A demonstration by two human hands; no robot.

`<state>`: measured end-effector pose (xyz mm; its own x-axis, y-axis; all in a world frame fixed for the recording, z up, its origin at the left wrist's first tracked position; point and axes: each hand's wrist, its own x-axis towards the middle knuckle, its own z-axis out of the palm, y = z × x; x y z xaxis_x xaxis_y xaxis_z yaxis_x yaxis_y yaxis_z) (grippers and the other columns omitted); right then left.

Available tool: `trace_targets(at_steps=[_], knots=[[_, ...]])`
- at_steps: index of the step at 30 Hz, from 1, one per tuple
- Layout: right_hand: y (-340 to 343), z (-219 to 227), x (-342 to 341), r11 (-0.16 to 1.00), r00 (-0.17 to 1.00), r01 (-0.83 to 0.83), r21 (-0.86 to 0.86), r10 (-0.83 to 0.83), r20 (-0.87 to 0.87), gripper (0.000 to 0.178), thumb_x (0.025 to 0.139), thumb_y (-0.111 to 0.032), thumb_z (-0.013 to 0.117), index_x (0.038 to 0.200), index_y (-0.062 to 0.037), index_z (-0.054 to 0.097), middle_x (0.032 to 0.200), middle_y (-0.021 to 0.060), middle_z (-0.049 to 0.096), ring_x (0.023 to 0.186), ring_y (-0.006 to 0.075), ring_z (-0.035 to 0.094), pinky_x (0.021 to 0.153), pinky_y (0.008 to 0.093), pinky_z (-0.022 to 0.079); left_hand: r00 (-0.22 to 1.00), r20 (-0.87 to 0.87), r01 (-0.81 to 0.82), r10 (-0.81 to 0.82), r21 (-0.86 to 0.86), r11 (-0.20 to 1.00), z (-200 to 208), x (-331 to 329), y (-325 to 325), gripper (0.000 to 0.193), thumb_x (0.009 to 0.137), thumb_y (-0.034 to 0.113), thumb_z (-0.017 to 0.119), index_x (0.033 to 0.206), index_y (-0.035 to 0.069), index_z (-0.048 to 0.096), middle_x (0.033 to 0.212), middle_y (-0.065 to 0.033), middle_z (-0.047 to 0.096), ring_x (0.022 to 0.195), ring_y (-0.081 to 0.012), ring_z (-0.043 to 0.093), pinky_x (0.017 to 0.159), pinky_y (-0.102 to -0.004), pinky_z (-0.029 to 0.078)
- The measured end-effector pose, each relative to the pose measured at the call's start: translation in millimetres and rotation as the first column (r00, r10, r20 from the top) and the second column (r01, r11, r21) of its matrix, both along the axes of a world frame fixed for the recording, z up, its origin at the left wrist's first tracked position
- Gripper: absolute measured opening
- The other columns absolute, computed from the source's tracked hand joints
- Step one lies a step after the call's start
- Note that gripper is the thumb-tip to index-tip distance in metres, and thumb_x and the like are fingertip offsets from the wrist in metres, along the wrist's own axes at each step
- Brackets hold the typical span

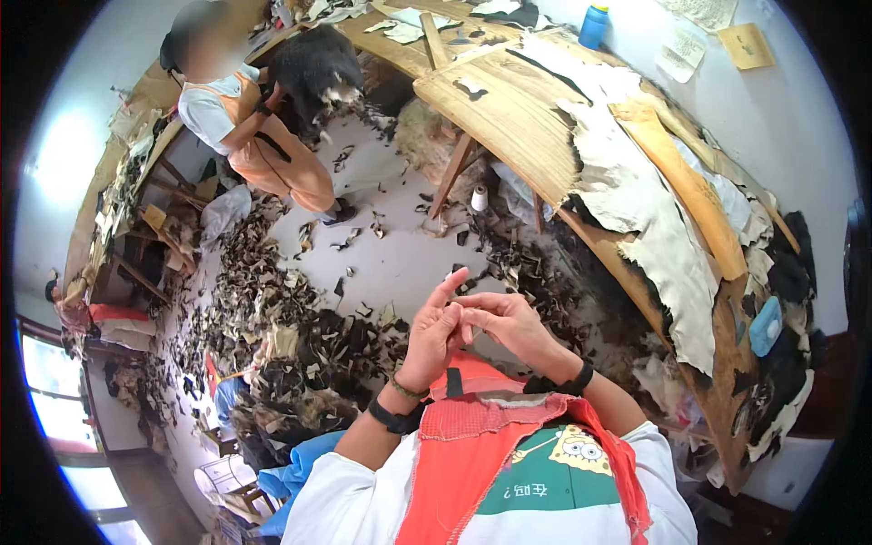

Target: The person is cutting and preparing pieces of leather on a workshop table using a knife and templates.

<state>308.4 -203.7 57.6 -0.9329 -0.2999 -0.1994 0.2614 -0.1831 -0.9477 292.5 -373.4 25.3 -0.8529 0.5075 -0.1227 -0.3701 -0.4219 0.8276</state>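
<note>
My hands meet in front of my chest, above the scrap-covered floor. The left hand [429, 338] has its index finger stretched out, while its thumb bends in against the other fingers. Against it presses my right hand [510, 325], its thumb and fingers pinched together at the left hand's fingers. Whatever small thing may lie between them is hidden. Dark bands circle both wrists. Below the hands hangs a red apron [454, 454] over my white shirt.
A wooden table [509, 100] with pale hides [627, 182] and a brown strip [681, 186] runs along the right. Fur scraps [263, 300] litter the floor. At the upper left, a person in orange overalls [282, 163] holds a dark pelt [316, 73]. A thread cone [479, 198] stands near the table leg.
</note>
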Motion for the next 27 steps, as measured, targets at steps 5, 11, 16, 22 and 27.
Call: trace_targets(at_steps=[5, 11, 16, 22, 27], knots=[[6, -9, 0, 0.999, 1.0, 0.005, -0.044, -0.004, 0.012, 0.021, 0.092, -0.01, 0.061, 0.105, 0.0054, 0.067, 0.076, 0.0024, 0.068, 0.072, 0.0074, 0.061, 0.069, 0.0219, 0.049, 0.998, 0.035, 0.059, -0.056, -0.078, 0.995, 5, 3, 6, 0.055, 0.102, 0.027, 0.048, 0.149, 0.007, 0.028, 0.066, 0.0033, 0.055, 0.055, -0.0017, 0.044, 0.048, -0.016, 0.029], [12, -16, 12, 0.986, 0.992, 0.126, -0.111, -0.128, -0.01, 0.011, 0.09, -0.006, 0.063, 0.088, 0.0043, 0.067, 0.075, 0.0052, 0.068, 0.064, 0.01, 0.063, 0.063, 0.0238, 0.051, 0.966, 0.18, 0.153, -0.186, 0.179, 0.972, -5, 6, 13, 0.05, 0.102, 0.026, 0.049, 0.145, 0.006, 0.034, 0.08, 0.0008, 0.057, 0.063, -0.0037, 0.052, 0.05, -0.016, 0.032], [21, -24, 23, 0.906, 0.9, 0.39, 0.164, -0.337, -0.278, 0.011, 0.088, -0.006, 0.065, 0.086, 0.004, 0.068, 0.076, 0.002, 0.067, 0.069, 0.0052, 0.058, 0.062, 0.0207, 0.046, 0.984, 0.136, 0.122, -0.112, -0.067, 0.99, -16, 5, 21, 0.024, 0.097, 0.017, 0.057, 0.117, 0.004, 0.058, 0.08, 0.0026, 0.055, 0.063, -0.003, 0.045, 0.052, -0.0176, 0.031], [40, -25, 20, 0.833, 0.816, 0.54, 0.119, -0.484, -0.317, 0.007, 0.094, -0.009, 0.057, 0.093, -0.0017, 0.06, 0.073, -0.001, 0.059, 0.068, 0.005, 0.053, 0.061, 0.0209, 0.043, 0.996, 0.093, 0.01, 0.018, -0.302, 0.953, -5, -6, 31, 0.011, 0.092, 0.018, 0.066, 0.089, 0.008, 0.068, 0.067, 0.011, 0.046, 0.057, -0.0004, 0.034, 0.051, -0.0186, 0.027], [55, -15, 16, 0.896, 0.854, 0.398, 0.197, -0.283, -0.437, 0.003, 0.095, -0.005, 0.054, 0.098, -0.0044, 0.055, 0.071, 0.0024, 0.051, 0.065, 0.0111, 0.054, 0.058, 0.0256, 0.044, 0.978, 0.076, 0.208, -0.194, -0.295, 0.933, 25, -6, 39, 0.011, 0.092, 0.016, 0.065, 0.091, 0.006, 0.067, 0.069, 0.0102, 0.048, 0.058, -0.0005, 0.034, 0.052, -0.0185, 0.027]])
